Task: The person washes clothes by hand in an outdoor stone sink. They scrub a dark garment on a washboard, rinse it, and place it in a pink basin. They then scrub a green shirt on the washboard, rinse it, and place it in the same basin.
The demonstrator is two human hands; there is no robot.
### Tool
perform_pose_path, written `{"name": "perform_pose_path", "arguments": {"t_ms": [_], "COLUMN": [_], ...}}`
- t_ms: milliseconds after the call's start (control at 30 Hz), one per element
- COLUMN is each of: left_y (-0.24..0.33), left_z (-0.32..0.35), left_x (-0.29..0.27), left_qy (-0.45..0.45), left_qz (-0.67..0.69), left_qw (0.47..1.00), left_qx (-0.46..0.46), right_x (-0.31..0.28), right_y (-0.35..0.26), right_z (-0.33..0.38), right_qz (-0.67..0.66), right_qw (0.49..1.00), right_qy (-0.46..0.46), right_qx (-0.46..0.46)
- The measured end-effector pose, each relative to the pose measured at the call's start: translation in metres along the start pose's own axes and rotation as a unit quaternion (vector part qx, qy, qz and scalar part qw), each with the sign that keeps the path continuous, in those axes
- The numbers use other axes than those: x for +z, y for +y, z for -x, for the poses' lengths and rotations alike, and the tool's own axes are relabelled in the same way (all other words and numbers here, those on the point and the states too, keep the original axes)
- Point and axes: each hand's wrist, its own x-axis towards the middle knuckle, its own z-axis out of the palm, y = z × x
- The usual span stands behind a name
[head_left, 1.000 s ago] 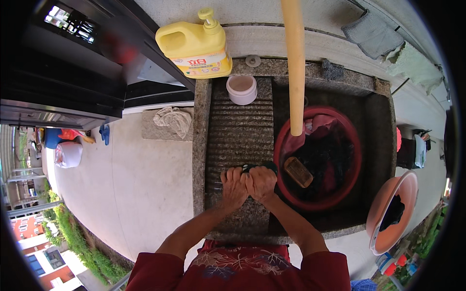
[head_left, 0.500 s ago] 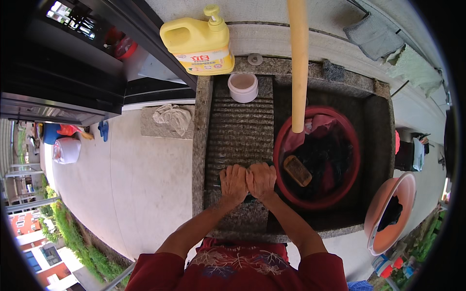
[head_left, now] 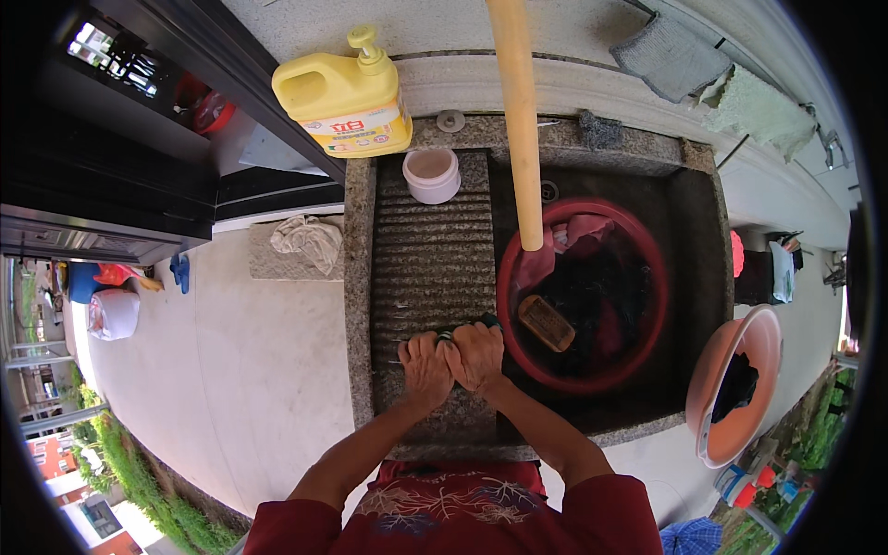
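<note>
My left hand [head_left: 427, 372] and my right hand [head_left: 476, 358] are side by side on the near part of a ribbed stone washboard [head_left: 433, 264]. Both have their fingers curled down over a dark wet cloth [head_left: 491, 321], pressing it on the ridges. Only bits of the cloth show past my fingers, so what garment it is stays hidden. Right of the board, a red basin [head_left: 659, 277] stands in the stone sink [head_left: 698, 250]. It holds dark and pink clothes in water [head_left: 601, 287], with a wooden scrub brush [head_left: 547, 323] lying on them.
A white tub [head_left: 432, 176] stands at the board's far end, behind it a yellow pump jug [head_left: 347, 97]. A wooden pole [head_left: 518, 120] reaches over the sink. Cloths [head_left: 671, 55] hang at the far right. An orange basin [head_left: 735, 388] with dark cloth stands right of the sink.
My hands have slid slightly nearer to me along the washboard, and more of the dark cloth shows beyond my fingers. The whole view has shifted a little.
</note>
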Motion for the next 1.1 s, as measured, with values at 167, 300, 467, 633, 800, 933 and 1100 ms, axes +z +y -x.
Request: {"name": "perform_pose_path", "arguments": {"t_ms": [167,300,467,633,800,933,1100], "left_y": [0.003,-0.002,0.018,-0.006,-0.02,0.025,0.006], "left_z": [-0.107,-0.071,0.022,-0.091,-0.083,0.004,-0.054], "left_x": [-0.031,-0.025,-0.016,-0.025,-0.001,-0.017,-0.01], "left_qy": [0.001,-0.009,0.061,-0.061,0.107,0.086,0.035], "left_qz": [-0.123,0.029,0.047,-0.049,-0.07,0.139,-0.01], "left_qw": [0.989,0.992,0.997,0.997,0.989,0.982,0.999], "left_qx": [-0.086,-0.123,-0.007,-0.017,-0.07,-0.099,-0.014], "right_x": [0.003,0.005,-0.008,-0.001,0.006,-0.011,-0.002], "right_y": [0.028,0.015,-0.004,0.029,0.017,-0.012,0.021], "right_z": [-0.103,-0.079,0.006,-0.088,-0.097,0.003,-0.05], "right_qz": [0.127,0.031,-0.042,0.117,0.106,-0.081,0.063], "right_qw": [0.982,0.991,0.997,0.985,0.982,0.989,0.996], "right_qy": [0.138,0.12,0.057,0.125,0.113,0.103,0.068], "right_qx": [0.037,0.057,0.018,0.02,0.112,0.068,0.011]}}
